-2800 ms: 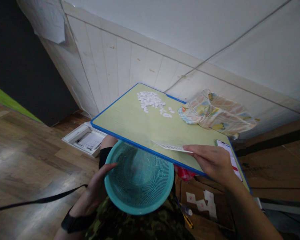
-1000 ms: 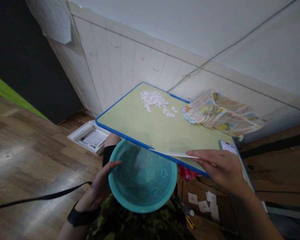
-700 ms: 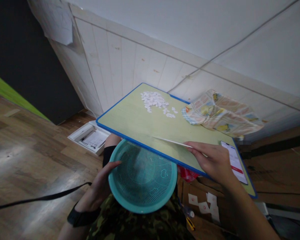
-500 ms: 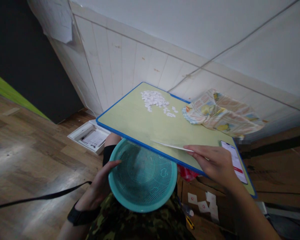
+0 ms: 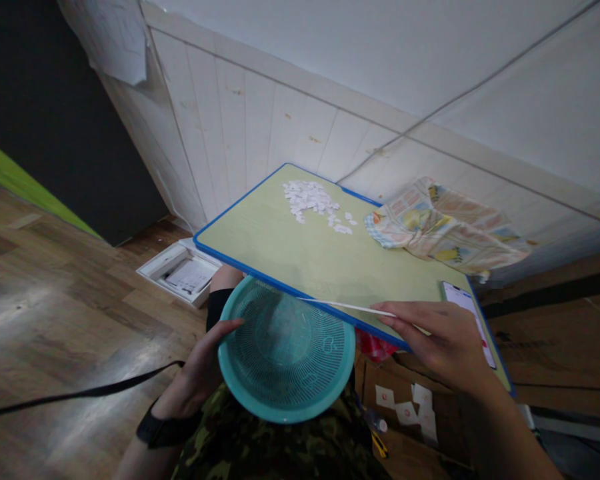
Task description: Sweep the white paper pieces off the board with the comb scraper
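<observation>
My left hand [image 5: 200,370] grips the rim of a teal mesh basket [image 5: 286,350], held on my lap just under the front edge of a low green table with a blue border [image 5: 260,240]. My right hand [image 5: 443,340] pinches a thin white sheet of paper [image 5: 347,307] that lies nearly flat at the table's front edge, its far end reaching over the basket. A heap of small white paper bits [image 5: 313,200] lies at the far side of the table.
A patterned cloth [image 5: 445,230] sits at the table's far right and a phone [image 5: 467,313] lies beside my right hand. A white box [image 5: 180,270] rests on the wooden floor by the wall. Cardboard with white stickers [image 5: 410,413] lies under the table. A black strap [image 5: 80,393] crosses the floor.
My right hand has slid the paper sheet back and forth along the table's front edge, ending nearer the edge over the basket. The left hand and basket have stayed put.
</observation>
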A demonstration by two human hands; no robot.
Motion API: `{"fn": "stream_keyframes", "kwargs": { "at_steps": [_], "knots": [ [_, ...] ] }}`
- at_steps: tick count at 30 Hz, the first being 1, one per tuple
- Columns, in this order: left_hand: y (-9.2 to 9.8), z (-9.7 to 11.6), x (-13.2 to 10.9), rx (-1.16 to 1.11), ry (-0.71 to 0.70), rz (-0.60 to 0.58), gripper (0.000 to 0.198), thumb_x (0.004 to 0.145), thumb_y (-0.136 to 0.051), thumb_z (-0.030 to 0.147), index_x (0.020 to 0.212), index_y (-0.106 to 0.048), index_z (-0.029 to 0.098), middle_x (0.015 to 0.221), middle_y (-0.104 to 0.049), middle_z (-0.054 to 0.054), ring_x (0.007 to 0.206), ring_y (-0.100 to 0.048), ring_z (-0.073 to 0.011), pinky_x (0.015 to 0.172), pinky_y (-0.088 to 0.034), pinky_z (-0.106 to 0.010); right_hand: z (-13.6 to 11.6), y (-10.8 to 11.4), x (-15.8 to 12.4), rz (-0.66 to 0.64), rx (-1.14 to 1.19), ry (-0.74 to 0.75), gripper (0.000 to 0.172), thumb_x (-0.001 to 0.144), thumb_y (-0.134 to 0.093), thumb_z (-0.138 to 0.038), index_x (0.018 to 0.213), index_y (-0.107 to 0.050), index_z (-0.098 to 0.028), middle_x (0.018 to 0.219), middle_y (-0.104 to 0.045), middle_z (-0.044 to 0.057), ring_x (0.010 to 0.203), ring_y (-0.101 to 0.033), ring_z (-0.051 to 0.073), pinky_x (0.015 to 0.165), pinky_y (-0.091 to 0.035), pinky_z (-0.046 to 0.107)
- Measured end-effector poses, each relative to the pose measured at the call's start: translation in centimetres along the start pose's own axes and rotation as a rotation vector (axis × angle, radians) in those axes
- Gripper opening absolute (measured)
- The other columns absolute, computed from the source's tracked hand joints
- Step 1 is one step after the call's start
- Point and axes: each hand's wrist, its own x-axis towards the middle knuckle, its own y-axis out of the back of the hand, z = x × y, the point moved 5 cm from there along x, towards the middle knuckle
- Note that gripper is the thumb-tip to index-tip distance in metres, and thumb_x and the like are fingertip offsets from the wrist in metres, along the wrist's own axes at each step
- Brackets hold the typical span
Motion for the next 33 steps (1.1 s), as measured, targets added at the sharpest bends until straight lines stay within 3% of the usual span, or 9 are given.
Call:
{"fn": "stream_keyframes", "kwargs": {
  "at_steps": [4,10,16,23,27,33],
  "knots": [
    [0.4,-0.2,0.4,-0.015,0.001,-0.023,0.025,0.077,-0.068,0.019,0.099,-0.075,0.011,0.076,-0.079,-0.011,0.067,-0.074,-0.0275,0.073,-0.059,-0.038,0.0,0.1,0.2,0.031,-0.020,-0.023,0.026,0.082,-0.065,-0.009,0.103,-0.069,-0.024,0.094,-0.077,0.000,0.081,-0.073,0.013,0.074,-0.057,0.019],
    [0.3,-0.1,0.5,-0.038,-0.008,-0.007,0.018,0.077,-0.066,0.016,0.091,-0.076,0.011,0.071,-0.078,-0.010,0.062,-0.073,-0.0263,0.068,-0.060,-0.037,0.6,-1.1,1.8,0.184,-0.141,-0.084,0.020,0.083,-0.066,-0.012,0.101,-0.071,-0.019,0.093,-0.077,0.004,0.079,-0.074,0.015,0.074,-0.057,0.020],
    [-0.1,0.7,-0.3,-0.017,-0.043,0.009,0.014,0.080,-0.062,0.016,0.081,-0.075,0.011,0.066,-0.076,-0.009,0.054,-0.070,-0.0229,0.060,-0.059,-0.033,0.6,-2.6,3.0,0.117,-0.066,-0.018,0.025,0.083,-0.062,-0.008,0.103,-0.071,-0.020,0.095,-0.077,0.003,0.084,-0.073,0.015,0.076,-0.057,0.021],
    [0.2,0.7,-0.1,-0.035,-0.030,0.013,0.016,0.080,-0.062,0.015,0.069,-0.073,0.013,0.057,-0.073,-0.007,0.049,-0.067,-0.0205,0.051,-0.056,-0.029,-0.4,-2.0,1.6,0.046,0.016,0.002,0.035,0.082,-0.061,-0.004,0.110,-0.067,-0.025,0.099,-0.076,-0.001,0.085,-0.072,0.012,0.078,-0.057,0.020],
    [0.4,0.5,0.3,-0.043,-0.010,-0.013,0.012,0.078,-0.064,0.015,0.071,-0.073,0.012,0.061,-0.075,-0.008,0.051,-0.068,-0.0214,0.054,-0.057,-0.031,-1.0,-1.9,1.4,0.017,0.029,0.019,0.041,0.081,-0.058,-0.001,0.113,-0.065,-0.025,0.101,-0.076,-0.001,0.087,-0.072,0.012,0.079,-0.057,0.021],
    [0.3,0.6,0.2,-0.037,-0.006,0.013,0.010,0.077,-0.065,0.016,0.071,-0.072,0.013,0.059,-0.074,-0.007,0.050,-0.068,-0.0217,0.054,-0.058,-0.032,-1.5,-1.5,1.5,-0.015,0.041,-0.014,0.038,0.084,-0.058,-0.009,0.115,-0.064,-0.030,0.101,-0.075,-0.003,0.086,-0.073,0.013,0.076,-0.058,0.023]
  ]
}}
